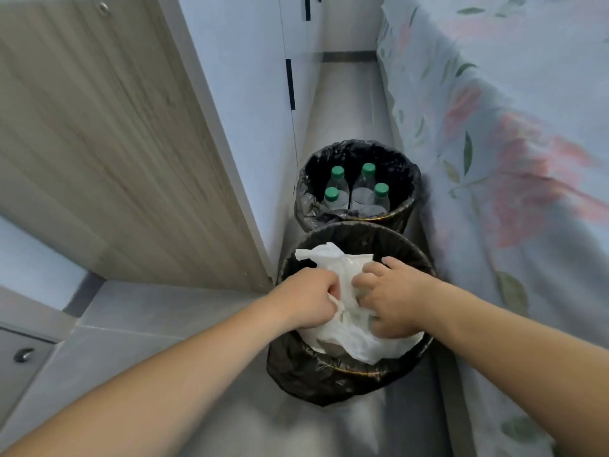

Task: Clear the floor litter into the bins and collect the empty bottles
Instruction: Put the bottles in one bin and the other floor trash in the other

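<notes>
Two round bins with black liners stand on the grey floor in a narrow aisle. The near bin (333,374) holds a crumpled white plastic bag (342,334) that spills over its front rim. My left hand (304,300) grips the bag's left side with curled fingers. My right hand (392,296) grips its right side, fingers dug into the plastic. The far bin (304,192) holds several clear plastic bottles (362,189) with green caps, standing upright.
A wood-grain cabinet panel (115,143) and white cupboard doors (250,94) line the left. A bed draped in a floral sheet (510,159) lines the right. The grey floor (346,100) runs on beyond the bins.
</notes>
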The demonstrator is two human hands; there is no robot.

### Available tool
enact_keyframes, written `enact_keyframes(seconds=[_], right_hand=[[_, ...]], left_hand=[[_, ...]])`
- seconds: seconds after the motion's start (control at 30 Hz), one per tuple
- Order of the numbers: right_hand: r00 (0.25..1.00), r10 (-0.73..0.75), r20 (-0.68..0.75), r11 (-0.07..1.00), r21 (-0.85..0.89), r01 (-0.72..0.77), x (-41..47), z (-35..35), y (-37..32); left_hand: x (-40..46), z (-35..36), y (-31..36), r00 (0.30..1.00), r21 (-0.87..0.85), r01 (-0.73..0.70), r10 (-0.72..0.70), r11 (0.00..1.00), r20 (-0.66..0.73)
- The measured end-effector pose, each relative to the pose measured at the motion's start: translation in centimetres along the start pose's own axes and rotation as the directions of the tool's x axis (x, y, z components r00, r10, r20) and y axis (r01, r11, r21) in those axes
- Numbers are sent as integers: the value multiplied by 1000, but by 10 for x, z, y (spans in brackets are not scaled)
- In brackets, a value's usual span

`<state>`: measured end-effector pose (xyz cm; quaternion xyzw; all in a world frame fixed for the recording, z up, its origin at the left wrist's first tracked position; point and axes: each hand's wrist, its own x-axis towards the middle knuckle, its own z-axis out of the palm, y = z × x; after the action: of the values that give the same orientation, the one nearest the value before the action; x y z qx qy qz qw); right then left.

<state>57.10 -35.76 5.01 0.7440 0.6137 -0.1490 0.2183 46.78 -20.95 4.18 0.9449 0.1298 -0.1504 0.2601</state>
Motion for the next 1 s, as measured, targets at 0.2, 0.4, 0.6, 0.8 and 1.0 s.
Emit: enact_keyframes(seconds=[0.2, 0.4, 0.6, 0.8, 1.0], right_hand=[[978, 54, 203, 975, 200, -96, 12, 16, -10], [995, 96, 36, 993, 62, -98, 16, 32, -29], [978, 207, 10, 978, -1, -207, 37, 44, -36], [970, 227, 81, 974, -37, -225, 58, 48, -27], [967, 222, 121, 975, -27, -220, 68, 51, -27]], left_hand=[[7, -8, -8, 919, 233, -224, 284, 946, -273], [46, 13, -11, 976, 656, -71, 188, 752, -110], [56, 29, -14, 988, 810, -12, 130, 586, -79], [59, 27, -16, 999, 907, -46, 0, 419, 51], [68, 23, -4, 976, 827, -130, -75, 547, 203]])
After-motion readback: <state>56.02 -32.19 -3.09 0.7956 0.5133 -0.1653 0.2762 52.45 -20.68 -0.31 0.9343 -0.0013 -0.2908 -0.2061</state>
